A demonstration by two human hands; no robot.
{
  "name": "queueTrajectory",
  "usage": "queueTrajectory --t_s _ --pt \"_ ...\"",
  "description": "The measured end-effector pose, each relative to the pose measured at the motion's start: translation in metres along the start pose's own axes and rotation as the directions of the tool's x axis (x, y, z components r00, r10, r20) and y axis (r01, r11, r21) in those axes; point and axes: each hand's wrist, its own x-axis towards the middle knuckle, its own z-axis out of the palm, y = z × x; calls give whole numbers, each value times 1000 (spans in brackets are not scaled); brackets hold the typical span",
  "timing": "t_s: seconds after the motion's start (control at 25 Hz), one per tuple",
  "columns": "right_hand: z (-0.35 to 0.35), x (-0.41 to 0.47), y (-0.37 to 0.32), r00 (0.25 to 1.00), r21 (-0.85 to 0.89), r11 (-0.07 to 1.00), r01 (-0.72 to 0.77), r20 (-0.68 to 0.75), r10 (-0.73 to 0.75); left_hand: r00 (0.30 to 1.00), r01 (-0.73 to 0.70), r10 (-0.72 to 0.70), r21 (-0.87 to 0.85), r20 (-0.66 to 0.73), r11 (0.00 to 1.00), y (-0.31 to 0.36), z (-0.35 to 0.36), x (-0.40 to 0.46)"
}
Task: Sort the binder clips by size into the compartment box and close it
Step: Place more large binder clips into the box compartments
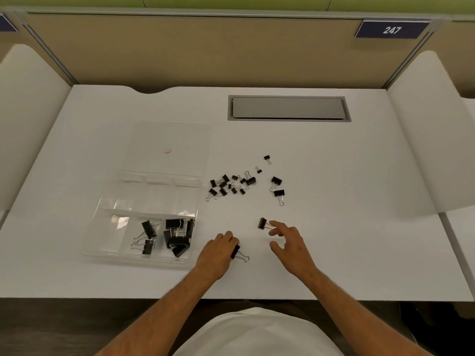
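The left hand [217,250] is curling its fingers round a medium binder clip [236,251] just right of the clear compartment box [102,214], the clip's wire handles [244,258] sticking out on the side away from the box. The right hand [288,242] is reaching, further right of the box, with fingers spread and relaxed; its fingertips [273,223] are just touching the handles of another medium clip [262,223], not yet pinching it, as far as can be judged.

Risks from here: the right fingertips are meeting only thin wire, so the clip could pivot or skate away across the smooth white desk [359,176] rather than lift. The left hand's clip could be dropped into the wrong cell, since the box's near-right compartment is already holding large clips [177,237] piled and tangled, and the one beside it holds medium clips [148,235] close to the divider. A loose handle sticking up above a wall could also stop the lid [169,147], lying open behind the box, from closing flat.

The remaining small and medium clips [231,185] are lying in a heap right of the box's far end, overlapping, so their count and sizes are hard to read. The box's walls are transparent and glary, so the dividers of the far row are barely traceable. The left palm is hiding how the clip is being gripped.
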Motion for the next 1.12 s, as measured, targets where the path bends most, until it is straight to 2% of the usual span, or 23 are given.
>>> queueTrajectory --t_s 0.08,0.2,0.36,0.44,0.64,0.8,0.96,1.12 --pt "-1 -2 2 1000 8 1000 -11 -6 11 1000 8 -8 -41 -2 999 -1 -1 -1" --pt "1 -2 -3 1000 25 1000 -3 7 3 997 35 -49 -222 -56 974 1 -13 -7" --pt "16 0 -27 990 25 995 95 101 -97 981 22 -104 -439 -163 898 0 -43 -18" --pt "26 3 -47 984 14 989 148 94 -149 969 -9 -114 -497 -217 868 -7 -55 -24" --pt "52 8 -96 976 23 977 213 -49 -211 953 -23 -138 -515 -271 857 -45 -74 -49" --pt "85 6 -126 973 8 976 216 -83 -215 947 -47 -131 -532 -292 845 -80 -80 -74" --pt "129 5 -148 969 67 972 224 -125 -215 935 -70 -136 -545 -329 836 -124 -75 -98" --pt "161 4 -166 985 101 982 160 -87 -152 917 12 -228 -549 -328 836 -172 -66 -129"
